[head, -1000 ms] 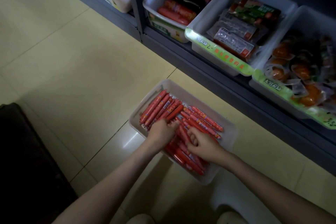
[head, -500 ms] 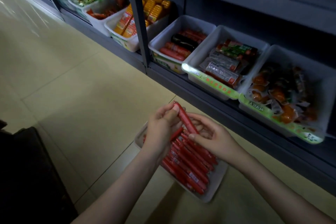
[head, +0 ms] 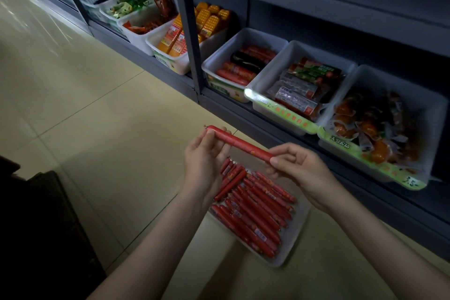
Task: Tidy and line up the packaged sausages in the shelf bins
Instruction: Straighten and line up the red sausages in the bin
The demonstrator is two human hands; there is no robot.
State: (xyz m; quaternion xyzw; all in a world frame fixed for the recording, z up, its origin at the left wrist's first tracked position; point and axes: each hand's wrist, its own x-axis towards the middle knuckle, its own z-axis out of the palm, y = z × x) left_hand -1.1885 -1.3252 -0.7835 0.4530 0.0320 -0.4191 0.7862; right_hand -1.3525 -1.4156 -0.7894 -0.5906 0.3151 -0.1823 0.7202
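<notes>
Now we hold one long red sausage (head: 241,145) up between both hands, above the white tray (head: 291,252) that sits on the tiled floor (head: 97,105). Our left hand (head: 203,161) pinches the sausage's upper-left end between thumb and fingertips. Our right hand (head: 300,170) pinches the lower-right end, its fingers curled round it. A small pale mark shows on the wrapper, too small to read.

In the tray beneath, the other red sausages (head: 255,212) lie mostly side by side. They bear small labels whose print we cannot read.

On the bottom shelf, a white bin (head: 220,50) holds thick red sausages and a dark one. The next bin (head: 270,66) holds clear vacuum packs with printed labels, and its green front strip (head: 287,114) seems to read "2.-" beside Chinese characters. The far-right bin (head: 418,100) holds orange packets, and its green label (head: 379,165) carries white Chinese characters and "3.5-".
</notes>
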